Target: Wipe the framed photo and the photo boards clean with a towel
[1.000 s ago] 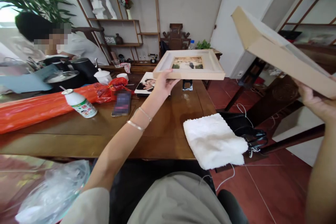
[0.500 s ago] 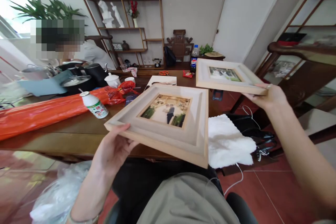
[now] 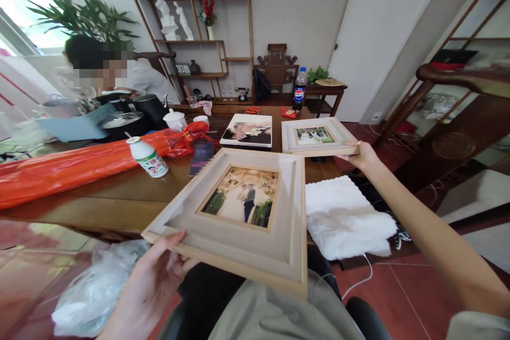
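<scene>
Head view shows the left hand (image 3: 161, 268) pinching the near left edge of a square, pale-wood picture frame with a wide off-white border and a small wedding photo (image 3: 239, 199), thumb on top, fingers curled beneath. This frame extends to the right of those fingers, tilted, photo side up. The right hand (image 3: 360, 156), farther out, grips the near right corner of a second pale-wood frame with a white border and an outdoor photo (image 3: 319, 137); this one lies left of its fingers, and I cannot tell whether it touches the brown wooden table (image 3: 127, 199).

Nearer than the right fingers lies a white fleecy cloth (image 3: 346, 218). Beyond the left fingers stands a white plastic bottle with a green label (image 3: 148, 156), with a long bundle in orange-red plastic (image 3: 79, 172) behind it. Left of the left fingers sits a clear, crumpled plastic bag (image 3: 99, 292). Well beyond the right fingers stands a blue-capped cola bottle (image 3: 299, 90).
</scene>
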A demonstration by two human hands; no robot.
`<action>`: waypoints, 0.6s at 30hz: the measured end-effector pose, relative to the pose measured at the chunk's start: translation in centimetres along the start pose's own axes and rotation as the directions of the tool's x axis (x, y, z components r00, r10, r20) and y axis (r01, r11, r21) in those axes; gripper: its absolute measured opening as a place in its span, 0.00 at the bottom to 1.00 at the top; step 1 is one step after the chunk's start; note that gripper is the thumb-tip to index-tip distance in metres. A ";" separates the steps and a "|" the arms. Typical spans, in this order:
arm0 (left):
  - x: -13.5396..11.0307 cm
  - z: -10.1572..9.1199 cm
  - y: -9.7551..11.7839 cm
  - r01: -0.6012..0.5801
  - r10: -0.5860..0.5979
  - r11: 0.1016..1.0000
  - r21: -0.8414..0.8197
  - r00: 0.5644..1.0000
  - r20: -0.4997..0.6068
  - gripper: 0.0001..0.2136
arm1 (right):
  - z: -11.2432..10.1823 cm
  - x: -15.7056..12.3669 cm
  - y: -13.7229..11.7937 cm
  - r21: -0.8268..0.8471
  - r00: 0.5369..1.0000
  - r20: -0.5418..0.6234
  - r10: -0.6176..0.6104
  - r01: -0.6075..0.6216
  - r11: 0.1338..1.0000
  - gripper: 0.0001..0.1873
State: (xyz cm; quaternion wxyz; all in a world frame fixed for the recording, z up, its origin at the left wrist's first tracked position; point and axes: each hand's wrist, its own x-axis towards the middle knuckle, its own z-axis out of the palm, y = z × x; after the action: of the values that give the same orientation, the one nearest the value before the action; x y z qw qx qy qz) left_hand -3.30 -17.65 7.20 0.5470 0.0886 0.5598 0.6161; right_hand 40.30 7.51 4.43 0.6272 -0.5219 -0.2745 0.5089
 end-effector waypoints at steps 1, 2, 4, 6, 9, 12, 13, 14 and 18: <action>0.1 -0.1 -0.3 0.007 -0.007 1.000 0.001 1.000 -0.001 0.18 | 0.1 0.4 0.3 -0.004 1.000 -0.009 0.012 -0.012 1.000 0.17; 0.2 -0.1 -0.5 0.019 -0.019 1.000 0.004 1.000 -0.002 0.17 | 0.2 0.8 0.5 -0.008 1.000 -0.015 0.018 -0.018 1.000 0.16; 0.3 -0.2 -0.9 0.056 -0.055 0.998 0.011 0.998 -0.013 0.15 | 0.2 1.8 0.9 -0.020 0.999 -0.018 0.027 -0.027 0.999 0.15; 0.3 -0.3 -1.1 0.087 -0.086 0.996 0.012 0.995 -0.041 0.12 | 0.2 2.7 1.3 -0.040 0.999 -0.021 0.031 -0.031 0.999 0.14; 0.0 -0.4 -1.4 0.096 -0.096 0.995 -0.002 0.993 -0.065 0.12 | 0.3 4.0 1.9 -0.085 0.998 -0.066 -0.001 -0.005 0.996 0.10; 0.0 -0.4 -1.7 0.106 -0.107 0.994 -0.020 0.993 -0.054 0.12 | 0.7 5.1 2.4 -0.136 0.990 -0.125 -0.064 0.047 0.990 0.05; 0.0 -0.4 -1.7 0.109 -0.110 0.994 -0.023 0.993 -0.049 0.11 | 0.9 5.4 2.5 -0.152 0.987 -0.136 -0.081 0.059 0.987 0.04; 0.0 -0.4 -1.8 0.111 -0.111 0.994 -0.023 0.993 -0.041 0.11 | 1.1 5.6 2.6 -0.167 0.985 -0.143 -0.093 0.069 0.984 0.03; 0.4 -0.4 -2.0 0.108 -0.108 0.994 -0.004 0.994 -0.004 0.11 | 1.9 6.6 3.0 -0.233 0.985 -0.128 -0.118 0.086 0.969 0.02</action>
State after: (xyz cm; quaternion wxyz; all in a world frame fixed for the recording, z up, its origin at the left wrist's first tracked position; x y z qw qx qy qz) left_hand -2.55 -18.02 5.24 0.5787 0.0557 0.5636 0.5868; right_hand 39.78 14.09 0.93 0.6067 -0.6097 -0.3123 0.4033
